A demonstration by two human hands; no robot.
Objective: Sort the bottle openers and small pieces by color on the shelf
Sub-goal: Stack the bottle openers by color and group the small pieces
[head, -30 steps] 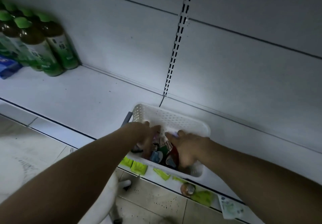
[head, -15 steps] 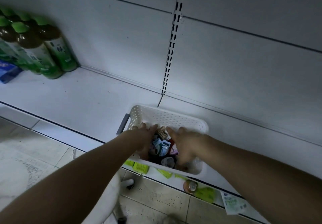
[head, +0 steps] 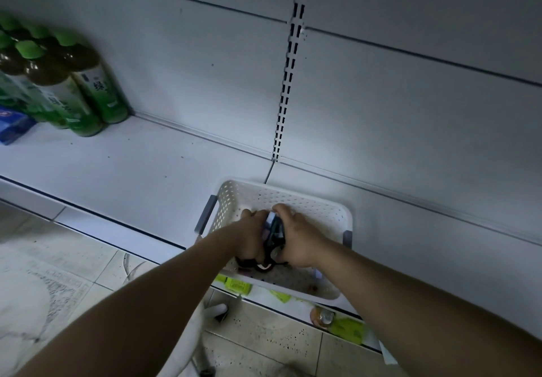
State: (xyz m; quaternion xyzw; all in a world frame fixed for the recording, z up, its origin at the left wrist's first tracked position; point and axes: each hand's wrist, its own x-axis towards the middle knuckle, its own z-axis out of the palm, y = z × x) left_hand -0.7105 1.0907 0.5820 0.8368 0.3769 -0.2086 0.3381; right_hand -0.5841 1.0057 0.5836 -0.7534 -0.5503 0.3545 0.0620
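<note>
Dim grey shelf (head: 140, 168). Fingers of the left hand (head: 249, 237) and right hand (head: 300, 240) curl round a dark clump of pieces (head: 274, 230) inside the basket (head: 293, 193). Such a loose two-handed scoop could spill bits, mixing colours.

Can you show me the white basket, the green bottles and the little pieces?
white basket (head: 305, 202): head view, far wall.
green bottles (head: 101, 90): head view, rightmost bottle's label.
small pieces (head: 275, 230): head view, middle of the bundle.
</note>
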